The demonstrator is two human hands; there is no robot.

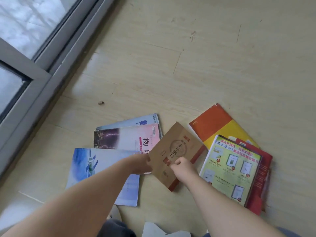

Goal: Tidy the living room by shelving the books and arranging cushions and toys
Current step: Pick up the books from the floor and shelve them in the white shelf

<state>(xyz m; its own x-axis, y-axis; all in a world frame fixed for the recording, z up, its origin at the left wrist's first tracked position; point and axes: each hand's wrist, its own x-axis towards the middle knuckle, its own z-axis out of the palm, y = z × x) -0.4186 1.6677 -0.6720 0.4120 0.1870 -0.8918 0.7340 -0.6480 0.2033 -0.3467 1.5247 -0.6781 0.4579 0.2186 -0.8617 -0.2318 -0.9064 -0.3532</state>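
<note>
At your far left runs a grey sliding window frame [25, 74], set along the edge of the pale wooden floor [205, 65]. A small brown scrap [100, 102] lies on the boards near it.

Next comes a fan of three books lying flat. The blue book [82, 168] is nearest you, partly under your left forearm. The pink book [130, 137] with a lightning picture lies beyond it, and a pale blue book [136, 121] peeks out from under the pink one.

Your left hand [138, 164] grips the left edge of the brown book [172, 151], with the fingers curled round that edge. The brown book sits in the middle of the spread, turned at an angle, and its upper left side overlaps the pink book. You cannot tell whether it is off the floor. Your right hand [183, 167] pinches the brown cover near its lower middle, knuckles bent.

To the right, an orange and yellow book [217, 129] lies flat. A green book [230, 170] overlaps its near corner and rests on a red book [263, 177].
</note>
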